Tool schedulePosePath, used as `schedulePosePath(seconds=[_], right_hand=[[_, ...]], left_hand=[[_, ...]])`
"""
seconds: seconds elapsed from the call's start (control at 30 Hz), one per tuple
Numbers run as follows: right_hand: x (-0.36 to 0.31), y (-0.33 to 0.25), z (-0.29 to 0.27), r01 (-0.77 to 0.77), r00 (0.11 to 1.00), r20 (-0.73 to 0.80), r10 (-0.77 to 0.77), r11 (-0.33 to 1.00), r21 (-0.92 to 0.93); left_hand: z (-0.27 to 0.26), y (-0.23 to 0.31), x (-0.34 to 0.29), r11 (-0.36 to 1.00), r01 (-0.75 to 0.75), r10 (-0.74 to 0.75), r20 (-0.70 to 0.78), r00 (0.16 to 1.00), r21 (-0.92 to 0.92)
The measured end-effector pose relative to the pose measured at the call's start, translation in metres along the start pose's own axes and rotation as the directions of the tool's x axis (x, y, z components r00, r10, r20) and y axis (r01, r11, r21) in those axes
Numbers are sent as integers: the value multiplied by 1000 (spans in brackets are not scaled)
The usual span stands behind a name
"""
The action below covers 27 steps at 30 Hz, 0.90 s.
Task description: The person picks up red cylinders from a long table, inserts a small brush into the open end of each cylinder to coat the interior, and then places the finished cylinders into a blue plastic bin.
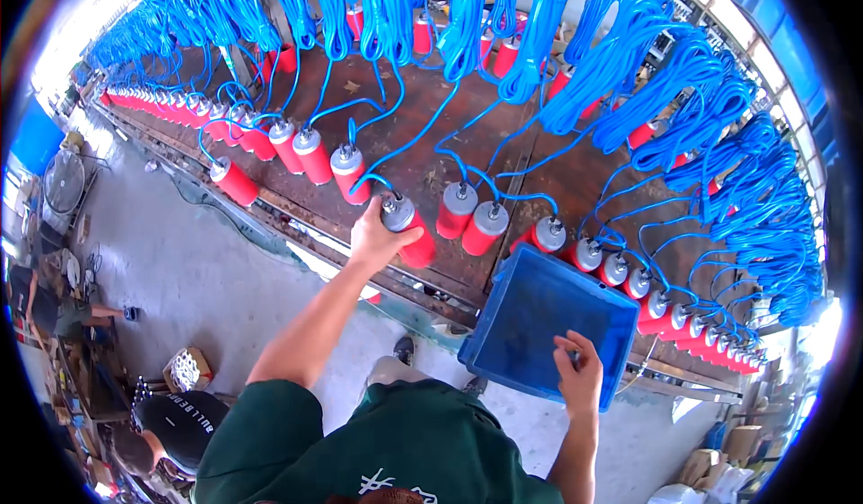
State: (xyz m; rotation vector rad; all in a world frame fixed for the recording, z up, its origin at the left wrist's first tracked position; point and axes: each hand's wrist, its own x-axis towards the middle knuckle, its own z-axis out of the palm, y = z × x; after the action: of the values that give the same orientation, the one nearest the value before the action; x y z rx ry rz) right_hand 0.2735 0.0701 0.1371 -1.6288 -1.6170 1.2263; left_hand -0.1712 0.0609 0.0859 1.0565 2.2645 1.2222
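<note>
My left hand [382, 237] is wrapped round a red cylinder with a grey cap [418, 249] near the bench's front edge; a blue cable runs from its top. Just right of it stand two more capped red cylinders [486, 227], and to its left is another cylinder [349, 174]. Over a blue plastic bin [517, 324], which sits at the bench edge, my right hand [580, 371] has its fingers curled together. Something small and dark may be between those fingertips, but I cannot make it out.
Long rows of similar cylinders [235, 183] line the brown bench [404, 135]. Coiled blue cables [530, 36] hang above and behind them. At lower left a person in a dark cap [184, 423] is near a box of white round parts [189, 369]. A large fan [65, 180] stands far left.
</note>
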Motion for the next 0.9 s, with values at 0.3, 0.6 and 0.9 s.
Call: schedulePosePath(seconds=[0.3, 0.6, 0.9], right_hand=[[-28, 18, -4, -138, 980, -131, 147, 988, 72], [-32, 25, -1, -129, 984, -123, 130, 991, 23], [-29, 24, 0, -145, 987, -60, 149, 987, 74]], left_hand=[[30, -47, 87, 954, -97, 127, -88, 988, 285], [20, -56, 92, 962, -111, 118, -15, 993, 250], [31, -60, 91, 976, -60, 75, -64, 995, 211]])
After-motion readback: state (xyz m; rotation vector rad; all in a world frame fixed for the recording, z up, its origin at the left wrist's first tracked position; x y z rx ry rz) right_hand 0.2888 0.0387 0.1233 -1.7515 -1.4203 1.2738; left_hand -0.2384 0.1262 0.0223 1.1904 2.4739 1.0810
